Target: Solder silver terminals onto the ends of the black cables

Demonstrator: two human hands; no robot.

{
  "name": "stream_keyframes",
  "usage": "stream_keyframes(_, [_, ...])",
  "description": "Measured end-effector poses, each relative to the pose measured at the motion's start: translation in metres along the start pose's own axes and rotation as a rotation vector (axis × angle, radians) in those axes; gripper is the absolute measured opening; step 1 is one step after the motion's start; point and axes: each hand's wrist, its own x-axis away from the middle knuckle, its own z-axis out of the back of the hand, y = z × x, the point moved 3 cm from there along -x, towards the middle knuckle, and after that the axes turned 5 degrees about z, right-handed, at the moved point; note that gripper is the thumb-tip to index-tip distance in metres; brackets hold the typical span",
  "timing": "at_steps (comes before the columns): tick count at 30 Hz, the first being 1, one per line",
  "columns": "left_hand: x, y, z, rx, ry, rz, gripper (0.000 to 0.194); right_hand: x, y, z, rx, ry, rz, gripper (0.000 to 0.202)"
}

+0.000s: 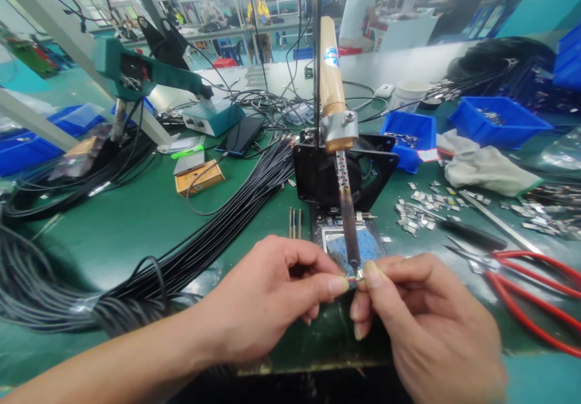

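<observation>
My left hand point(281, 295) is closed in a pinch on a thin wire end point(351, 278) with a reddish tint, mostly covered by the fingers. Between the thumb and fingers of my right hand point(422, 313) is a small silvery metal connector point(360, 274), meeting the wire end. Right above them, a soldering iron point(348, 222) with a wooden handle is clamped upright, its tip pointing down at or very near the connector. Behind the fingertips lies a blue sponge point(368, 245) in a metal tray. Whether the tip touches the metal I cannot tell.
Bundled black cables point(236, 210) cross the left side. A black fan point(363, 174) stands behind the iron. To the right are red-handled scissors point(503, 264), loose metal connectors point(420, 207), a glove point(492, 171) and blue bins point(499, 119). People are in the background.
</observation>
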Motion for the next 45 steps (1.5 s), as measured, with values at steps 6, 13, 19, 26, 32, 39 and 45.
stream_keyframes(6, [0.0004, 0.0001, 0.0003, 0.020, -0.002, 0.004, 0.020, -0.0004, -0.0003, 0.0004, 0.002, -0.001, 0.009, 0.013])
stream_keyframes(13, [-0.0004, 0.0009, 0.0002, 0.004, 0.003, 0.001, 0.020, -0.0015, -0.0006, 0.0015, 0.014, -0.028, 0.048, 0.013])
stream_keyframes(19, [-0.0005, 0.0017, -0.0007, 0.009, -0.012, -0.011, 0.021, 0.0008, -0.0033, -0.0019, 0.025, 0.018, -0.007, 0.014])
stream_keyframes(26, [-0.0007, 0.0004, -0.0006, -0.001, -0.016, -0.009, 0.021, -0.0014, 0.0001, 0.0017, 0.032, -0.019, 0.054, 0.013])
stream_keyframes(32, [0.0002, 0.0013, -0.0004, 0.005, -0.015, -0.013, 0.020, -0.0014, 0.0010, 0.0016, 0.018, -0.024, 0.042, 0.012])
stream_keyframes(39, [-0.0013, 0.0000, -0.0011, 0.001, -0.009, 0.002, 0.021, -0.0006, -0.0010, 0.0009, 0.007, -0.027, 0.054, 0.012])
stream_keyframes(45, [-0.0004, -0.0007, -0.0008, 0.003, -0.009, -0.006, 0.022, -0.0015, -0.0005, 0.0007, 0.007, -0.011, 0.039, 0.013])
